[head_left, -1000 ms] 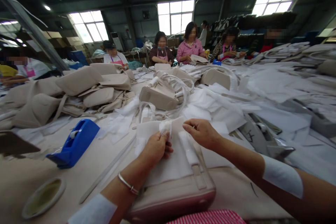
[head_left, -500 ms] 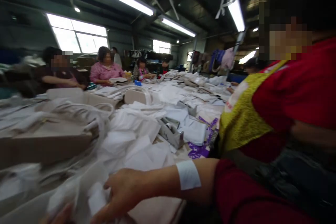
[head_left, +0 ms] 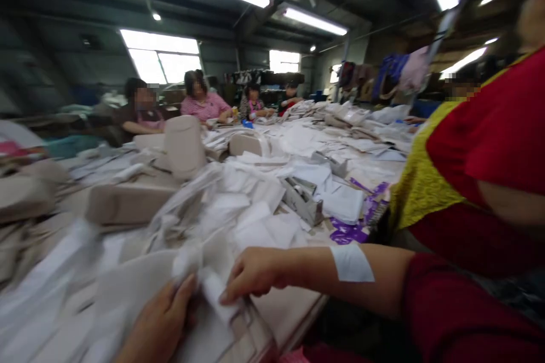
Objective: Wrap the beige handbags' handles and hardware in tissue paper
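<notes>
My right hand (head_left: 258,273) is closed, thumb and fingers pinching a small white paper wrap (head_left: 216,289) at the edge of a beige bag piece (head_left: 136,281). Just left of it, my left hand (head_left: 164,317) is closed at the same piece's edge; its fingertips are partly hidden behind the white material. A white patch (head_left: 352,263) sticks to my right forearm. Under my hands lie stacked flat beige pieces (head_left: 283,312).
Loose white sheets (head_left: 255,221) and beige bags (head_left: 185,144) crowd the table. A grey metal box (head_left: 301,199) and purple plastic (head_left: 349,231) lie ahead to the right. A co-worker in a yellow apron (head_left: 430,176) stands close at right; several people sit across the table.
The view has swung left, so the scene sits further right. My left hand has come more fully into view, and a beige bag now stands upright across the table.
</notes>
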A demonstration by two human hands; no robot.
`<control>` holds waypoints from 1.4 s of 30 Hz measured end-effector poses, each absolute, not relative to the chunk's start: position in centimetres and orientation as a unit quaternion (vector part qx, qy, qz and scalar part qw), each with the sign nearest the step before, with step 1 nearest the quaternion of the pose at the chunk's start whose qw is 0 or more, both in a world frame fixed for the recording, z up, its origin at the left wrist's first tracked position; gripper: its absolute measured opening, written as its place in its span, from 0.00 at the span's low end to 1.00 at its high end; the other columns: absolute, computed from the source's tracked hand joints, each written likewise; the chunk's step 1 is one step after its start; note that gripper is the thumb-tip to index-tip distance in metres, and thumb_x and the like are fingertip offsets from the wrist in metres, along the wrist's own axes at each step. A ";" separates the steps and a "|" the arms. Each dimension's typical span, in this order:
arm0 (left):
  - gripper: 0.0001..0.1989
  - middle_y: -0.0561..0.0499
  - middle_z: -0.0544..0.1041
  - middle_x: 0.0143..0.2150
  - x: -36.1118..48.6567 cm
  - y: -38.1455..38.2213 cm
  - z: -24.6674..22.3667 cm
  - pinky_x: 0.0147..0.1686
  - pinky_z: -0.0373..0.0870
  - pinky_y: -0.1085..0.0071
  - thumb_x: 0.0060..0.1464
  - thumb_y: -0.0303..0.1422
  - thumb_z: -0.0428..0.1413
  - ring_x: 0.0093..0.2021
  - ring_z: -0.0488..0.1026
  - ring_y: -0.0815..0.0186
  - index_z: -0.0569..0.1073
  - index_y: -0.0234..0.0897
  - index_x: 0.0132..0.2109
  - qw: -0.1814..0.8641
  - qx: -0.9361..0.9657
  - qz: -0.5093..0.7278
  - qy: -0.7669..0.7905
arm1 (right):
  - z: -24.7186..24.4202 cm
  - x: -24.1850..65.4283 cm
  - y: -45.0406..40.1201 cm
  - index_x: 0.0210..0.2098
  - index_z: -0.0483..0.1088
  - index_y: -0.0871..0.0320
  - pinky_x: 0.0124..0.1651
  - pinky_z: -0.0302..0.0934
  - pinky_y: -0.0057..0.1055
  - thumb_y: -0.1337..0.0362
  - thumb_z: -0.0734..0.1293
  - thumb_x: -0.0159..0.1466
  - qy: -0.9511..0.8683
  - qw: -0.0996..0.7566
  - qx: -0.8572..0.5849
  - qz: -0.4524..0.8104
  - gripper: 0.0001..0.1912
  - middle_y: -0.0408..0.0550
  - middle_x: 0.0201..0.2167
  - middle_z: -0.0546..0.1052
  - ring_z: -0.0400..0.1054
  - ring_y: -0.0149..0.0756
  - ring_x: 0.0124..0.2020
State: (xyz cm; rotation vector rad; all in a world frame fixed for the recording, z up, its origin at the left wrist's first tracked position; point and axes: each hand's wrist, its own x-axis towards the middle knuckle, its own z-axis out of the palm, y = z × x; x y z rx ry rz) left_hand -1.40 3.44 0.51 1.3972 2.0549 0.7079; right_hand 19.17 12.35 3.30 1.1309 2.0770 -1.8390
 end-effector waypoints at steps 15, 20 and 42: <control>0.17 0.55 0.71 0.21 0.5 1.2 1.8 0.25 0.62 0.69 0.60 0.46 0.46 0.19 0.67 0.66 0.66 0.39 0.30 0.360 0.441 0.365 0.737 | 4.7 20.4 9.1 0.25 0.66 0.60 0.14 0.41 0.21 0.57 0.73 0.49 0.550 -0.021 0.322 -0.770 0.15 0.35 0.13 0.64 0.48 0.20 0.12; 0.20 0.54 0.69 0.18 1.2 1.6 2.1 0.24 0.60 0.69 0.60 0.47 0.45 0.20 0.66 0.65 0.68 0.38 0.29 0.403 0.455 0.380 0.697 | 6.2 18.6 8.4 0.26 0.67 0.60 0.17 0.42 0.22 0.55 0.72 0.49 0.585 -0.107 0.332 -0.732 0.16 0.36 0.13 0.64 0.51 0.21 0.13; 0.24 0.48 0.75 0.26 2.9 0.6 3.0 0.28 0.67 0.66 0.54 0.54 0.48 0.30 0.72 0.56 0.74 0.37 0.34 0.388 0.406 0.353 0.748 | 1.2 16.8 7.3 0.26 0.66 0.59 0.18 0.45 0.24 0.54 0.63 0.61 0.550 -0.213 0.320 -0.741 0.15 0.38 0.15 0.66 0.53 0.24 0.14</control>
